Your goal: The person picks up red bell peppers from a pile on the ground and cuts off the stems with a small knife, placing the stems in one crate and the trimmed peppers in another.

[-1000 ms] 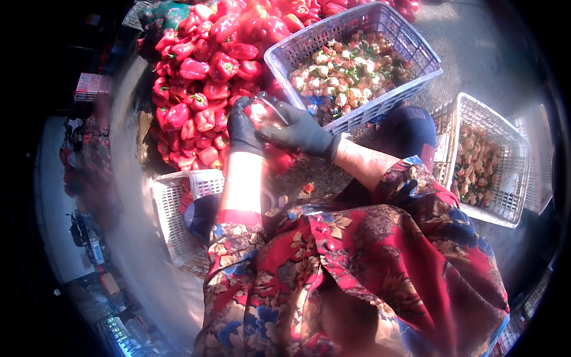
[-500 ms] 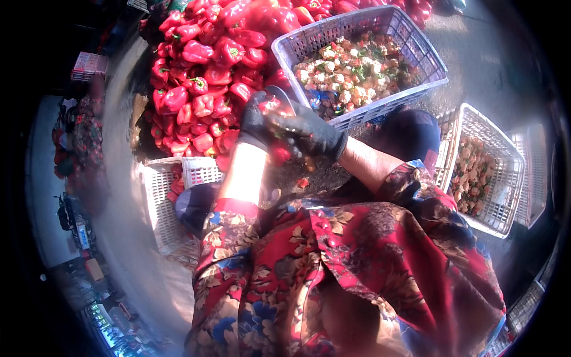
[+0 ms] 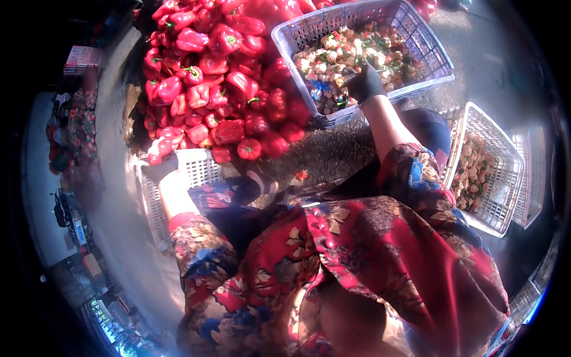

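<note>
My right hand (image 3: 366,84), in a dark glove, is over the near part of a blue-grey plastic crate (image 3: 410,89) heaped with cut pepper cores (image 3: 339,56). Its fingers look bent in, but what they hold blends into the cores. My left hand (image 3: 159,168), gloved and blurred, is at a white plastic basket (image 3: 199,166) on my left. Its fingers are smeared, and red pepper shows just beyond them. A large pile of red bell peppers (image 3: 214,65) lies ahead of me, left of the crate.
White baskets (image 3: 505,196) stand at my right, one with more pepper cores (image 3: 473,172). A small red scrap (image 3: 301,175) lies on the ground before me. Farther left are a stack of crates (image 3: 83,59) and assorted goods.
My hands were together over the pile's near edge, around a red pepper and a curved, blade-like piece. They have parted: the right moved to the crate, the left to the white basket.
</note>
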`<control>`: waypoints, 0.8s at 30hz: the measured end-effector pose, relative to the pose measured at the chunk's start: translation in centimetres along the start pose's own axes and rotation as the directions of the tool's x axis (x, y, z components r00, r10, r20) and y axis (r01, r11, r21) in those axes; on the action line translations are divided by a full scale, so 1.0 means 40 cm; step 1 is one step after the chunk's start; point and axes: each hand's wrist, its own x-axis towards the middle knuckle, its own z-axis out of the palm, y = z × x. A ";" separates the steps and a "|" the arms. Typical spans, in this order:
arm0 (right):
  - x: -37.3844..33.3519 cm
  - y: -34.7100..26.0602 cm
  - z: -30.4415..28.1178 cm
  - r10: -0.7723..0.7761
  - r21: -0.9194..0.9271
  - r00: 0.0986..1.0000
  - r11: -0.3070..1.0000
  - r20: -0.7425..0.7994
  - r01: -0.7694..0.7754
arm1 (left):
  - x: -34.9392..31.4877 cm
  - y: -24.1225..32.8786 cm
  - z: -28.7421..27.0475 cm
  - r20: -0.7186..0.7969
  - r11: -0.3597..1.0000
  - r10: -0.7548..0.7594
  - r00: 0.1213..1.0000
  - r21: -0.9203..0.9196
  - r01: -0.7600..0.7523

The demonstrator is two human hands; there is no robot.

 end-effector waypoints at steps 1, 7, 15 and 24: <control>0.012 0.065 -0.010 -0.180 -0.238 0.980 0.951 0.090 0.196 | 0.040 0.027 -0.064 -0.113 0.977 0.143 0.983 0.175 -0.122; -0.072 -0.110 0.147 0.350 0.502 0.851 0.693 0.392 -0.517 | -0.062 -0.301 -0.051 -0.145 0.851 -0.524 0.839 -0.134 0.508; -0.168 -0.288 0.162 0.340 0.107 0.888 0.916 0.309 -0.388 | -0.356 -0.760 0.094 -0.342 0.525 -0.242 0.908 0.741 0.419; -0.138 -0.330 0.180 0.455 -0.103 0.861 0.891 0.228 -0.443 | -0.395 -0.947 0.026 -0.074 -0.199 0.113 0.991 0.975 0.095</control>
